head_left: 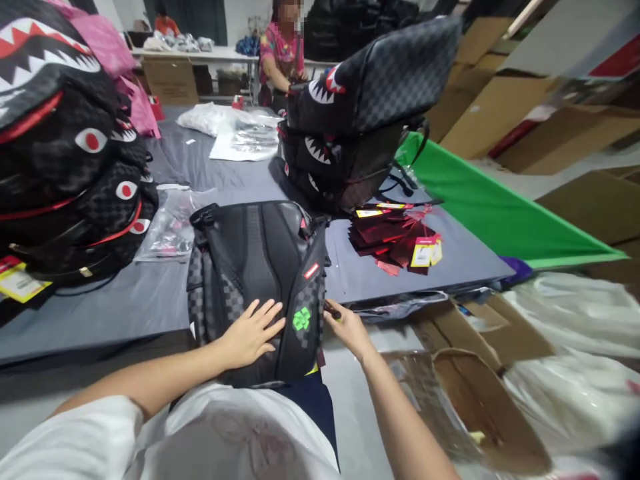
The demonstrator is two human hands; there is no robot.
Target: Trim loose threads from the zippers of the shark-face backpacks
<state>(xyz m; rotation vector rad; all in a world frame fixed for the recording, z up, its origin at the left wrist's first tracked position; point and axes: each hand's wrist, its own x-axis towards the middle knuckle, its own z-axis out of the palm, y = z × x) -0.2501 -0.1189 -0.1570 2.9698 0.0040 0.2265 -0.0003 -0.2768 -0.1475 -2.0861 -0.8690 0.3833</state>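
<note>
A black backpack with a dark checked pattern lies back side up at the table's front edge, its padded straps facing me. A green emblem and a small red label mark the right strap. My left hand rests flat on the lower back panel, fingers spread. At the bag's right side, my right hand is closed in a pinch around a small dark piece; its kind is unclear. A bit of yellow tag shows under the bag's lower right corner.
Shark-mouth backpacks are stacked at left and behind the bag. Dark red tags lie in a pile to the right. Clear plastic bags lie on the grey table. Cardboard boxes stand at right. A person works beyond.
</note>
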